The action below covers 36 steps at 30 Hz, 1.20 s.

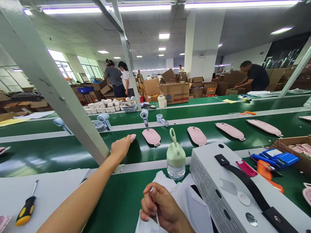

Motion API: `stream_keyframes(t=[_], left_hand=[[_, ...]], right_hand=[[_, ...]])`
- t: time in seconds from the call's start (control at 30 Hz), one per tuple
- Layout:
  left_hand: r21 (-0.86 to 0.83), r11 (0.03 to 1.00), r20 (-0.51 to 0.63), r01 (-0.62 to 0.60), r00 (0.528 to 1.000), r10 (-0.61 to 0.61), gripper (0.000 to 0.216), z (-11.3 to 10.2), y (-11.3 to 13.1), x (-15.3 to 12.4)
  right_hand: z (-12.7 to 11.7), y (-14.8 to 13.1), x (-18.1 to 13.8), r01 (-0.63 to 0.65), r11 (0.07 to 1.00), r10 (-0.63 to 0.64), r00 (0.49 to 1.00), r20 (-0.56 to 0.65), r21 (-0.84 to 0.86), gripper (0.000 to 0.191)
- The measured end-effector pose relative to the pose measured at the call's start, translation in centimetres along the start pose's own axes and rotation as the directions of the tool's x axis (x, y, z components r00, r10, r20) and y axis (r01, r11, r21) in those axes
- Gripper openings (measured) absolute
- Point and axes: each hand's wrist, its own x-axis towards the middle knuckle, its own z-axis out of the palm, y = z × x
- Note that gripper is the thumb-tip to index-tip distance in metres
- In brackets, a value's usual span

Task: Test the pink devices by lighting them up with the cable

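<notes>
Stretched out over the green conveyor belt, my left hand is closed on a pink plastic part; only its end shows past my fingers. Just right of it lies a flat, oval pink plastic shell with a small tab. Low in the middle, my right hand pinches a thin white cable, its small metal-tipped plug sticking up between thumb and forefinger. Beneath that hand is a crumpled white cloth or sheet. A clear bottle with a pale green lid stands behind it.
A grey box with a black strap stands at right, beside an orange tool. At left are a slanted metal post and a screwdriver. More pink shells and handheld fans lie beyond. Several people work behind.
</notes>
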Motion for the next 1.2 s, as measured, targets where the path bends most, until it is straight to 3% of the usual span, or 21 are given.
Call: stream_keyframes(t=[0.13, 0.23, 0.27, 0.33, 0.4, 0.43, 0.5, 0.57, 0.73, 0.8, 0.87, 0.93, 1.0, 1.2], left_hand=[[0.036, 0.994, -0.011, -0.104, 0.994, 0.104, 0.045, -6.8, -0.1, -3.6], [-0.019, 0.954, 0.109, -0.300, 0.948, 0.300, 0.039, -10.9, -0.4, -6.6], [-0.056, 0.924, 0.168, -0.379, 0.908, 0.383, 0.037, -11.9, -0.4, -7.5], [-0.157, 0.838, 0.291, -0.522, 0.787, 0.544, 0.031, -13.0, -0.1, -8.9], [-0.261, 0.765, 0.358, -0.588, 0.677, 0.643, 0.026, -13.1, 0.5, -9.8], [-0.310, 0.750, 0.362, -0.585, 0.657, 0.662, 0.024, -12.8, 0.9, -10.0], [-0.389, 0.746, 0.331, -0.541, 0.674, 0.661, 0.020, -12.0, 1.7, -10.2], [-0.445, 0.752, 0.271, -0.486, 0.727, 0.630, 0.021, -10.7, 2.6, -10.3], [-0.588, 0.743, 0.059, -0.321, 0.899, 0.434, 0.052, -5.1, 4.4, -12.9], [-0.696, 0.668, 0.002, -0.265, 0.929, 0.370, 0.061, -2.4, 4.5, -14.8], [-0.883, 0.458, 0.031, -0.099, 0.963, 0.267, 0.069, -0.2, 4.1, -16.6], [-0.947, 0.304, 0.180, 0.102, 0.954, 0.240, 0.074, 1.1, 3.4, -17.8], [-0.945, 0.235, 0.289, 0.228, 0.917, 0.275, 0.077, 1.6, 2.9, -18.4], [-0.957, 0.207, 0.268, 0.204, 0.893, 0.362, 0.082, 2.0, 1.9, -18.0]], right_hand=[[0.1, -0.7, 0.1, -0.058, 0.998, 0.055, 0.987, -0.151, -0.012, 0.028], [-0.5, -0.8, 0.7, 0.084, 0.973, -0.157, 0.922, -0.354, -0.214, 0.035], [-0.7, -0.8, 0.8, 0.135, 0.950, -0.245, 0.881, -0.405, -0.280, 0.035], [-1.0, -0.8, 0.9, 0.185, 0.906, -0.351, 0.829, -0.434, -0.380, 0.036], [-1.1, -0.9, 0.8, 0.167, 0.878, -0.352, 0.861, -0.368, -0.449, 0.038], [-1.0, -0.9, 0.7, 0.146, 0.863, -0.329, 0.889, -0.318, -0.483, 0.040], [-0.7, -1.0, 0.5, 0.114, 0.850, -0.265, 0.936, -0.231, -0.515, 0.042], [-0.3, -1.2, 0.2, 0.088, 0.870, -0.214, 0.954, -0.211, -0.486, 0.041], [0.5, -2.4, -0.2, -0.007, 0.914, -0.176, 0.894, -0.412, -0.406, 0.036], [0.7, -2.8, -0.3, -0.049, 0.929, -0.143, 0.867, -0.477, -0.367, 0.034], [0.8, -3.0, -0.3, -0.067, 0.936, -0.123, 0.858, -0.499, -0.346, 0.031], [0.9, -3.0, -0.2, -0.066, 0.937, -0.123, 0.855, -0.504, -0.342, 0.028], [0.9, -2.8, -0.2, -0.059, 0.938, -0.132, 0.851, -0.508, -0.342, 0.027], [1.1, -2.5, -0.2, -0.059, 0.936, -0.150, 0.825, -0.544, -0.347, 0.026]])
